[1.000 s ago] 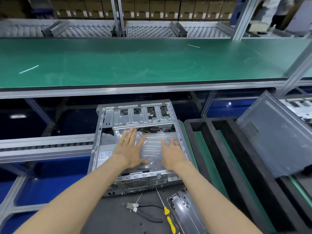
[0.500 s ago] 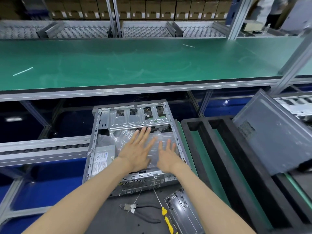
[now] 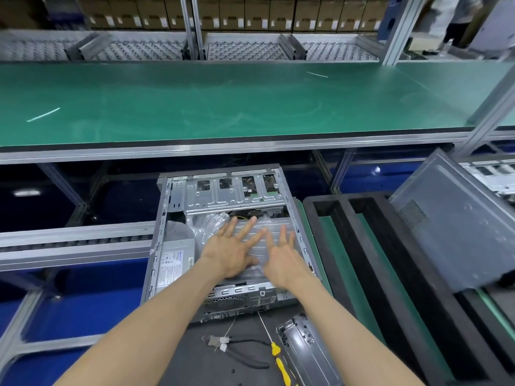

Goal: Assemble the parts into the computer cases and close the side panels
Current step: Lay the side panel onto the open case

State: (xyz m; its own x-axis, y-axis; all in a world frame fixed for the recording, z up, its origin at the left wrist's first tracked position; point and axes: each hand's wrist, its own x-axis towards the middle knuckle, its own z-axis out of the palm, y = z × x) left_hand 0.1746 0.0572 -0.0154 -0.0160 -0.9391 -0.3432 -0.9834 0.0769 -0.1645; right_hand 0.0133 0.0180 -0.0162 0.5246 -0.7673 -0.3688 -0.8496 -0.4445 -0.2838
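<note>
Currently the open computer case [image 3: 223, 246] lies on its side at the near edge of the workstation, its interior facing up, below the green conveyor belt [image 3: 223, 107]. Both hands are inside it. The left hand [image 3: 231, 252] lies flat with fingers spread and straight on a clear plastic bag [image 3: 259, 240] covering the parts in the case's middle. The right hand [image 3: 281, 257] rests just beside it on the same bag, fingers likewise straight; neither hand grips anything. A power supply [image 3: 174, 260] with a label sits in the case's left side. A grey side panel [image 3: 457, 227] leans tilted to the right, over a black foam tray [image 3: 348, 246]. Near the case on the dark mat lie pliers [image 3: 239, 352], a yellow-handled screwdriver [image 3: 278, 358] and a second metal panel [image 3: 309, 355].
</note>
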